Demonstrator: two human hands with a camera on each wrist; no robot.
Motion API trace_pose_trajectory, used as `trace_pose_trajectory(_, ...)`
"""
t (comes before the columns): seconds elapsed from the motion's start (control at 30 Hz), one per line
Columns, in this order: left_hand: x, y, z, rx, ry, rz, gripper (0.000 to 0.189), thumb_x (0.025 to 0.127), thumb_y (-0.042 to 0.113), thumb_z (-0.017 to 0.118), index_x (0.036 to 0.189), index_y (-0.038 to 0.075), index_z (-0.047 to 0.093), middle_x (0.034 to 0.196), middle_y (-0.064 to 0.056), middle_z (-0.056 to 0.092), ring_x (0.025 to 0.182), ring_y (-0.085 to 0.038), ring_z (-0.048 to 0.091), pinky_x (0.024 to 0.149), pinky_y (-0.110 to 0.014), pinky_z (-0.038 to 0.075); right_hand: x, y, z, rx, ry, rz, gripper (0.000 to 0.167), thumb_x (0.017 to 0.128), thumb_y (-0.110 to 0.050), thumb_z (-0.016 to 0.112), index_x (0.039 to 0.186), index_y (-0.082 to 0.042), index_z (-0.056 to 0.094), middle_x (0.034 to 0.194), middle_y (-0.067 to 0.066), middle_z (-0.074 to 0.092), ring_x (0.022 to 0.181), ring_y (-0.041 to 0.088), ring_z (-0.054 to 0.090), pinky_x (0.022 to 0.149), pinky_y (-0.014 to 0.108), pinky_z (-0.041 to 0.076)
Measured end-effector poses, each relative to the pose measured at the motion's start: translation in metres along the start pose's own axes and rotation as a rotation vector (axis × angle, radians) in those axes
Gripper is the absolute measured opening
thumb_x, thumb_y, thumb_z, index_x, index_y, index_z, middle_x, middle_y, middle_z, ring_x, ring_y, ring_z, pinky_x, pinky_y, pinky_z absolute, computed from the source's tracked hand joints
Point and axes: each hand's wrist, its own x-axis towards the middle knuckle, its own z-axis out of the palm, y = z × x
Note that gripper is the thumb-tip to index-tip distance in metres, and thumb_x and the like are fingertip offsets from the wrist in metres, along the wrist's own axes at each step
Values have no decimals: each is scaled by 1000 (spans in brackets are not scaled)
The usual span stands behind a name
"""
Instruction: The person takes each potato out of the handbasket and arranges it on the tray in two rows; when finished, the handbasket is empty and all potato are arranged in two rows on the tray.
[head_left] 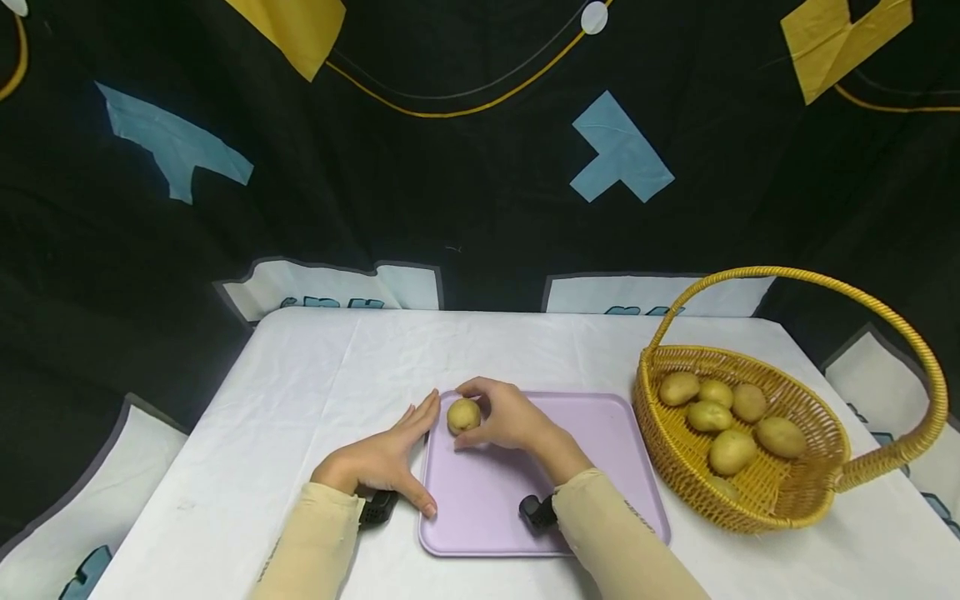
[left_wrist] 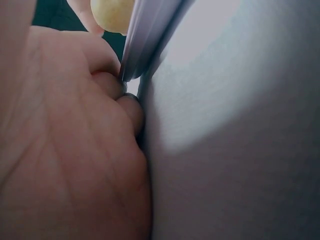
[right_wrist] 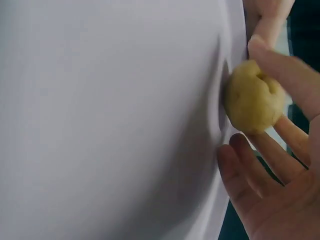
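A potato sits at the back left corner of the lilac tray. Thumb and fingers of my right hand are curved round it; in the right wrist view the thumb lies against the potato, with several fingers spread below. My left hand rests along the tray's left edge, fingers extended towards the back and thumb at the rim near the front. In the left wrist view, the palm stands beside the tray's side wall, and part of the potato shows above.
To the right of the tray stands a wicker basket with a tall arched handle. Several potatoes lie in it. A white cloth covers the table, and a dark patterned curtain hangs behind.
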Motion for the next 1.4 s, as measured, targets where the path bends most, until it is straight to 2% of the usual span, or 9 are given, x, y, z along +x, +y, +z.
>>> trace_pose_trajectory(0.17,0,2,-1,13,-3,-12,152,54,43,98,161,6,-2,167,-9,-12,148,-44,-11,117,-62,5,-9,4,-9,-1,17,-26,83,67,-25,96,138,-5,58,136,10,61,122,30,58,104,46,45)
trace_pose_trajectory(0.43,1,0,0,11,14,-8,152,53,41,99,161,4,-1,168,-11,-10,148,-45,-9,117,-61,5,-39,10,-41,101,105,-37,84,67,-24,96,140,-10,56,141,9,57,125,35,55,100,50,48)
trace_pose_trajectory(0.63,3,0,1,9,12,1,152,53,41,99,161,5,-1,168,-10,-10,149,-43,-10,118,-59,4,-61,8,-77,68,117,-54,84,70,-26,94,142,-10,54,140,7,56,123,32,56,99,51,49)
trace_pose_trajectory(0.83,3,0,-1,4,7,-1,153,53,42,99,161,6,-3,167,-9,-12,149,-41,-11,118,-59,3,-82,17,-124,7,109,-63,84,71,-25,94,142,-8,53,139,12,56,121,33,57,97,52,50)
trace_pose_trajectory(0.97,4,0,0,4,3,-1,152,54,43,99,161,7,-3,168,-8,-12,149,-40,-12,118,-58,3,-103,31,-152,-43,99,-39,82,73,-27,93,141,-5,53,137,17,57,119,35,58,94,53,52)
trace_pose_trajectory(1.17,4,1,0,-6,2,-3,152,54,42,99,162,8,-3,168,-7,-11,150,-39,-11,118,-58,4,-136,47,-185,-91,75,45,79,76,-28,90,141,-3,53,136,19,57,121,38,56,95,51,52)
trace_pose_trajectory(1.3,1,0,-1,-3,3,-19,153,53,43,99,162,10,-3,168,-4,-11,150,-35,-11,119,-56,4,-149,58,-200,-91,68,122,78,79,-29,88,143,-5,52,139,17,56,125,39,53,92,41,54)
trace_pose_trajectory(1.4,1,-1,-3,-1,6,-17,153,54,45,99,162,11,-3,168,-3,-11,151,-34,-11,120,-55,4,-156,68,-211,-135,66,154,76,80,-30,87,142,-6,52,139,17,56,124,39,53,94,44,52)
